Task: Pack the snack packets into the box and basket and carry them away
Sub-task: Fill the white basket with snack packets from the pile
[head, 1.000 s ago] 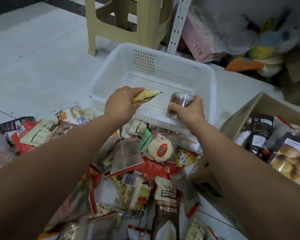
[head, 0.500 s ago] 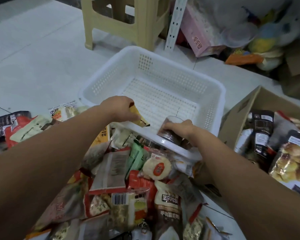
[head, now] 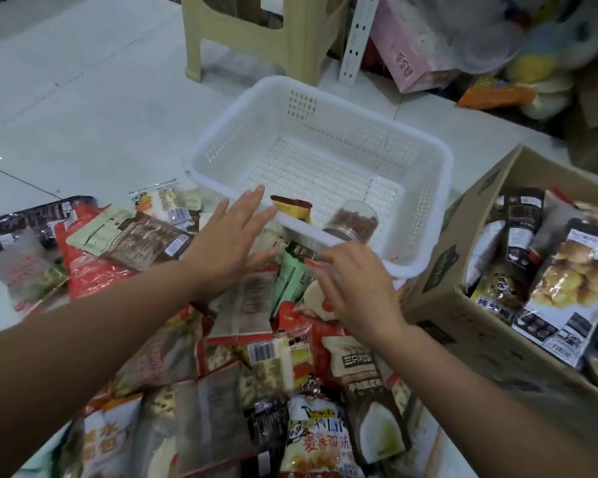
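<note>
On the pale tiled floor (head: 83, 115), a white rectangular plastic basket (head: 425, 146) with perforated walls holds a small glossy yellow-and-brown foil packet (head: 292, 208) and a clear cylindrical plastic jar of brown bits (head: 354, 222). Its near rim hides their lower ends. Crinkly snack packets (head: 256, 357) heap before it, and an open brown cardboard box (head: 463, 270), cut off at the right, holds more. Half a second ago the left hand (head: 233, 236) gripped the packet and the right hand (head: 356, 288) the jar; now both hover empty, fingers loose, the right's blurred
</note>
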